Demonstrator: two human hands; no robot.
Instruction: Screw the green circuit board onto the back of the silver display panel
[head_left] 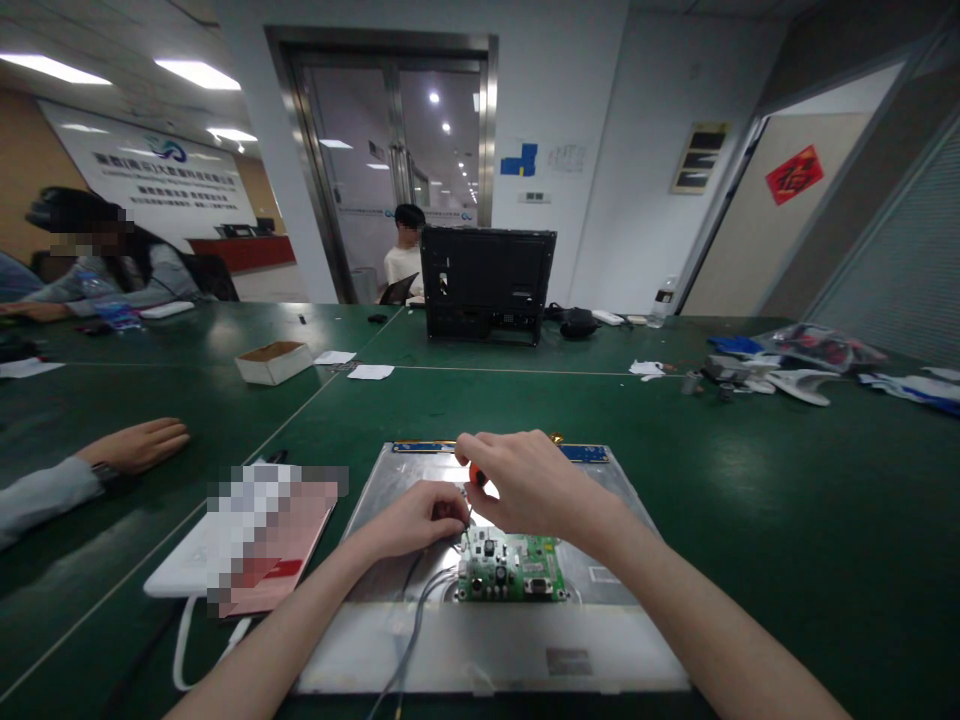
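The right hand (529, 485) gripped an orange screwdriver (475, 475) near the circuit board (517, 568)'s far-left corner; the left hand (420, 518) pinched narrowly there, contents indiscernible. The board lay on a flat panel (360, 645) on the bench (795, 530).

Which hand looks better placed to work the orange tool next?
Probably the right hand: it grips the orange tool, while the left hand sits lower, near the upper-left corner of the green circuit board.
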